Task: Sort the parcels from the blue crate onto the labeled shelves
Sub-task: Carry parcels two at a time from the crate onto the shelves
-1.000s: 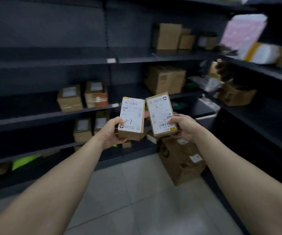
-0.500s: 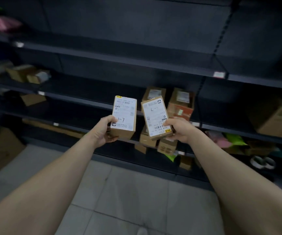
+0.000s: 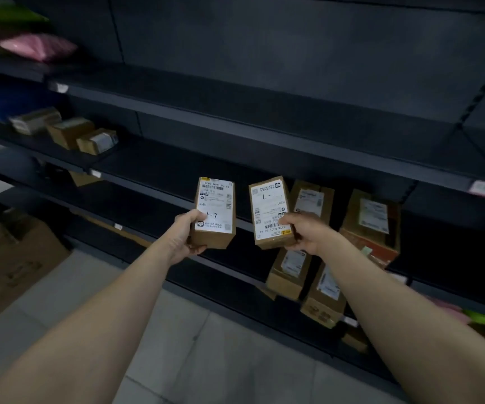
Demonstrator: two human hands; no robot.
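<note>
My left hand [image 3: 183,237] grips a small brown parcel [image 3: 215,199] by its lower end; its white label bears a handwritten "L-7" seen upside down. My right hand [image 3: 303,232] grips a second small brown parcel [image 3: 267,205] with a similar label marked "L-7". Both parcels are held upright in front of the dark shelving [image 3: 264,132], a gap between them. The blue crate is out of view.
Two cartons [image 3: 375,223] stand on the shelf behind my right hand, two more [image 3: 290,272] on the shelf below. Small boxes [image 3: 69,132] sit on a shelf at left, a pink bag [image 3: 37,48] above. A large carton [image 3: 8,258] stands on the tiled floor at left.
The view has swung further left along the shelving and closer to it. The two parcels have moved a little apart, still held in both hands.
</note>
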